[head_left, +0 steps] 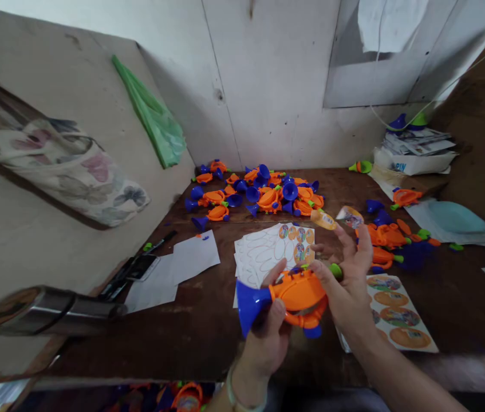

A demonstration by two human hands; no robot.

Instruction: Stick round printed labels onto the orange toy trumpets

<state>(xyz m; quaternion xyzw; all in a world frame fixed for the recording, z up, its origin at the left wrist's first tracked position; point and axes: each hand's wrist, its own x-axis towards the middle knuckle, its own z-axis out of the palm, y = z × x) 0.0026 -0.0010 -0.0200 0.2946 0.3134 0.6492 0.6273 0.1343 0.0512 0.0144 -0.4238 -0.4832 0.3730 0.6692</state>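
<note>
An orange toy trumpet [300, 292] with a blue bell and a green mouthpiece is held level above the table. My left hand [270, 337] is closed round its bell end, thumb on the near side. At the mouthpiece end, my right hand [349, 286] has its thumb against the trumpet, while other fingers stretch upward. An orange oval sticker [323, 220] and a second, multicoloured sticker [350, 217] cling to those raised fingertips. Behind the trumpet lies a partly used sticker sheet [283, 246]. Beneath my right forearm is a fuller stack of sticker sheets [401, 309].
Several toy trumpets [268, 197] are heaped at the back; more trumpets [386, 237] lie right. A steel flask [53, 312], black pens [156, 246] and loose papers [194, 257] are left. A turquoise tray [457, 217] sits far right. More toy parts [186, 397] show below the table edge.
</note>
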